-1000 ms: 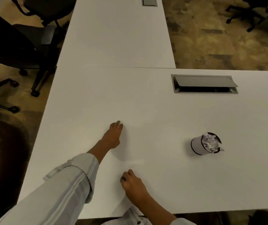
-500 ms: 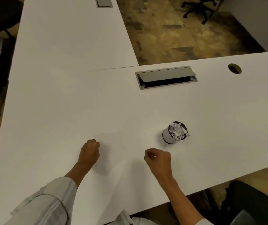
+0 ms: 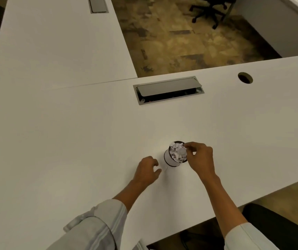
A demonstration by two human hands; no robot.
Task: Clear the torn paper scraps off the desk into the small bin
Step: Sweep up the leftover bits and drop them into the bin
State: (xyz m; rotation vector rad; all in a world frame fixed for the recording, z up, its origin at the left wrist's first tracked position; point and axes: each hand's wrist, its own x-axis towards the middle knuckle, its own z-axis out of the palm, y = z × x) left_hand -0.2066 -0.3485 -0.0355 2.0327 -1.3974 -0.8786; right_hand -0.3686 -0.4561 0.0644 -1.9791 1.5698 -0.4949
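Two bare hands, left hand [image 3: 146, 171] and right hand [image 3: 199, 157], no rings or watch visible; forearms bare; both sleeves pale grey-white, rolled up to the elbows; left sleeve [image 3: 97, 224] shows faint lighter lengthwise stripes and a bunched cuff; right sleeve [image 3: 243, 239] plain.

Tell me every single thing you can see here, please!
small bin: one, white with a dark rim, on the near desk between the two hands
paper scraps: a heap, white, piled to the bin's top
loose scrap: one, white, on the desk by the left thumb
desks: two, white, joined in an L
cable hatches: two, grey, one in each desk
cable hole: one, round, dark, far right
office chair: one, black, on the brown floor beyond
left hand: loosely curled beside the bin
right hand: fingertips pinched over the bin's rim
sleeves: two, pale
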